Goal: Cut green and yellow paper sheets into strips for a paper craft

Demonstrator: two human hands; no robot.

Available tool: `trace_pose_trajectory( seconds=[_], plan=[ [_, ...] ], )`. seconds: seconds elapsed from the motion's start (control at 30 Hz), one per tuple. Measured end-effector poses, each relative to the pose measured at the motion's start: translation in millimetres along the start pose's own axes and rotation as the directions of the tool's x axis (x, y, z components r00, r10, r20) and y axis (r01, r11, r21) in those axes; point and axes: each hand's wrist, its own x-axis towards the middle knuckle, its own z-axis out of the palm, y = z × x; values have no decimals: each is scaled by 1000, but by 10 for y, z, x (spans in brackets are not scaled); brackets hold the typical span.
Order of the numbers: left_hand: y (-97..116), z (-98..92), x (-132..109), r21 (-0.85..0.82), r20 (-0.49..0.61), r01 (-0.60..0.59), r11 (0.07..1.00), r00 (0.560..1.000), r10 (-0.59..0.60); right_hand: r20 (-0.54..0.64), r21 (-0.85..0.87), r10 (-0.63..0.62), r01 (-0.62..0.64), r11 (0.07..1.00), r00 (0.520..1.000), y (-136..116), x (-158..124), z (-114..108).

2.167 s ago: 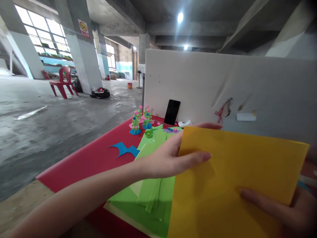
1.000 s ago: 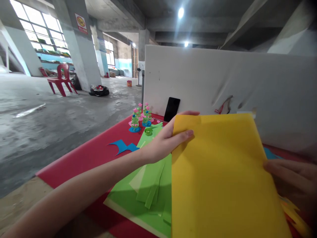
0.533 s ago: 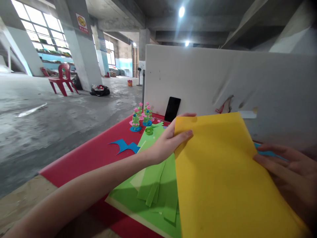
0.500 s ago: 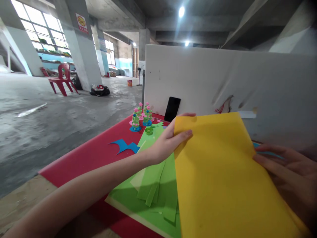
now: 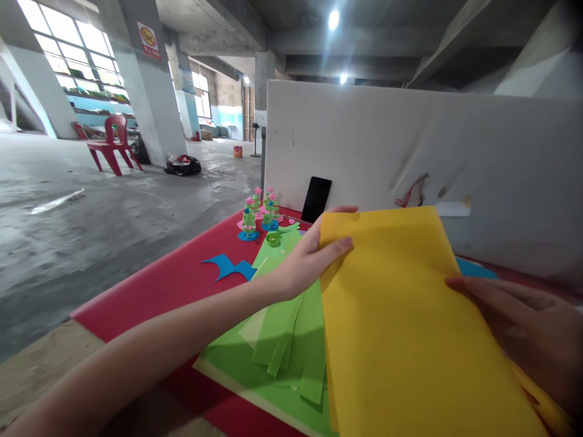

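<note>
A large yellow paper sheet (image 5: pixel 401 321) fills the lower right of the head view, over the red table (image 5: pixel 173 285). My left hand (image 5: pixel 305 258) pinches its far left corner, thumb on top and fingers behind. My right hand (image 5: pixel 514 325) lies along the sheet's right edge with fingers stretched out flat on the paper. Beneath and left of the sheet lie green paper sheets with cut strips (image 5: pixel 282 340).
Blue paper scraps (image 5: pixel 228 267) lie on the red table to the left. Small paper flower models (image 5: pixel 259 218) and a green paper coil (image 5: pixel 273 240) stand at the far end. A black phone (image 5: pixel 316 199) leans on a white board (image 5: pixel 410 158). A red chair (image 5: pixel 112 142) stands far left.
The yellow sheet has swung from a wide, tilted position to lie lengthwise toward me. My right hand came from under its lower edge to its right side, fingers sliding inward onto it.
</note>
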Motion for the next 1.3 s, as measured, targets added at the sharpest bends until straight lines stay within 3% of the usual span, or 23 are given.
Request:
trace_pose_trajectory(
  seconds=[0.1,0.23,0.33,0.4,0.47,0.5,0.6,0.7,0.8,1.03,1.13,1.23,1.3],
  plan=[
    [-7,50,-35,2,-2,14,1000,1000,-14,34,123,129,-132,984,991,-51,24,10],
    [63,89,-167,-92,-7,65,994,998,-66,78,126,138,-147,981,987,-161,-57,48],
    [154,-50,-283,-249,59,189,950,982,-180,159,41,132,-140,989,978,-169,-126,171],
    [180,-242,-330,-309,154,326,893,944,-292,282,-79,141,-123,989,949,-123,-131,308],
    [153,-465,-344,-276,222,418,865,904,-366,453,-230,100,8,973,886,-56,-100,474],
    [121,-567,-343,-232,218,453,861,887,-408,552,-292,71,113,950,831,-21,-77,563],
    [4,-748,-332,12,185,540,841,826,-533,791,-346,68,353,869,608,61,-19,822],
    [-63,-722,-331,358,369,537,764,670,-644,882,-328,121,408,852,456,89,-3,1038],
    [-71,-595,-337,548,453,478,686,520,-724,916,-305,143,418,856,374,83,1,1173],
    [-81,-370,-412,765,355,364,530,449,-820,925,-304,157,426,852,347,54,39,1219],
    [-81,-364,-428,713,349,461,528,419,-838,924,-326,187,431,842,333,24,44,1164],
    [-38,-434,-409,661,315,582,474,358,-879,918,-356,224,432,829,327,-6,59,1005],
    [13,-511,-391,655,281,604,453,362,-889,906,-388,253,431,814,338,-14,85,829]
  ],
)
